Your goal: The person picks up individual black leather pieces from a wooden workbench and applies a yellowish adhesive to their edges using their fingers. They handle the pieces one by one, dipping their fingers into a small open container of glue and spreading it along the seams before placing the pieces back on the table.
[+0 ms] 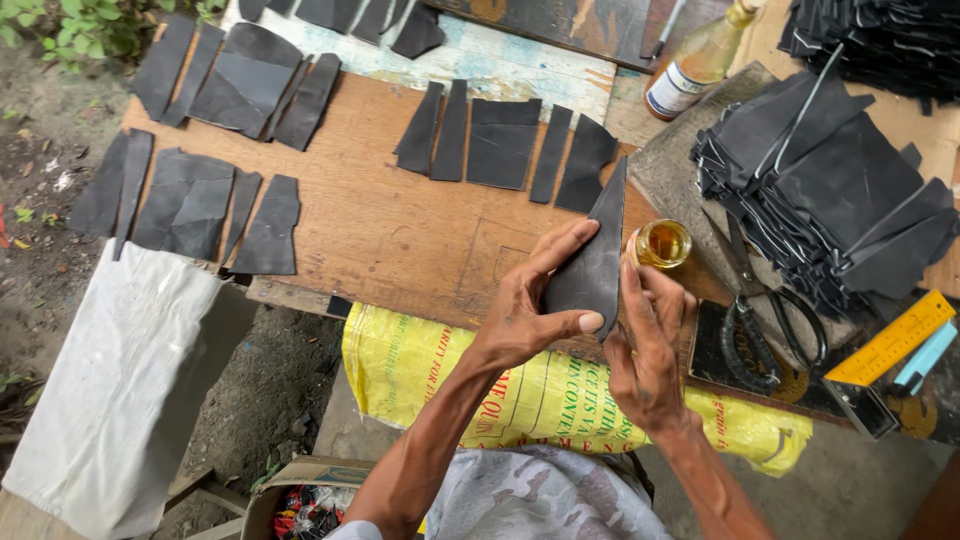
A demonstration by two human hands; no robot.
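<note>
My left hand (528,305) grips a tapered dark leather piece (594,262) by its lower end, thumb across the front and fingers behind it. My right hand (648,345) is against the piece's right edge, its fingers curled beside it. The piece points up and away from me over the wooden board (385,225). A small open jar of amber liquid (661,243) stands just right of the piece, close to my right fingertips.
Cut dark pieces (505,140) lie in groups across the board. A tall stack of dark pieces (835,190) sits at right, with black scissors (765,320), a yellow ruler (893,338) and a glass bottle (697,60). A yellow sack (430,365) and white cloth (120,380) hang below.
</note>
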